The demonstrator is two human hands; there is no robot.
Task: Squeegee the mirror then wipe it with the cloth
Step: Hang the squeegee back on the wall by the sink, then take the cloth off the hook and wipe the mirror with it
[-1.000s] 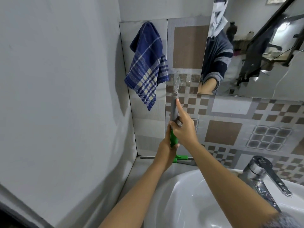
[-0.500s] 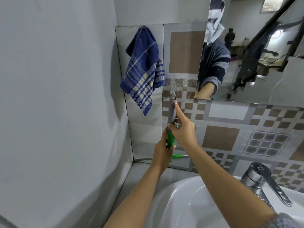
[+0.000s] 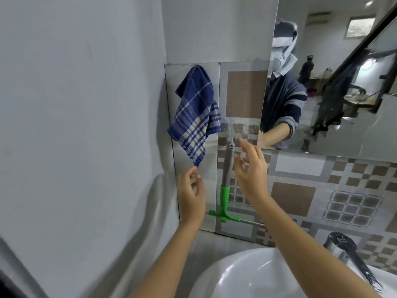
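The squeegee (image 3: 226, 183), grey handle above a green neck and crossbar, hangs upright on the tiled wall from a clear hook (image 3: 231, 133). My right hand (image 3: 251, 171) is just to its right, fingers spread, off the handle. Left of the squeegee is my left hand (image 3: 191, 196), fingers loosely curled and holding nothing, right below the lowest corner of the blue plaid cloth (image 3: 196, 117) that hangs on the wall. The mirror (image 3: 335, 82) fills the upper right.
A white sink basin (image 3: 247, 274) lies below my arms, with a chrome faucet (image 3: 352, 257) at the lower right. A plain grey wall (image 3: 75, 125) closes off the left side. Patterned tiles (image 3: 322, 190) run beneath the mirror.
Both hands held the squeegee handle against the hook earlier. Now they have let go; the squeegee hangs by itself, and my left hand has shifted left toward the cloth.
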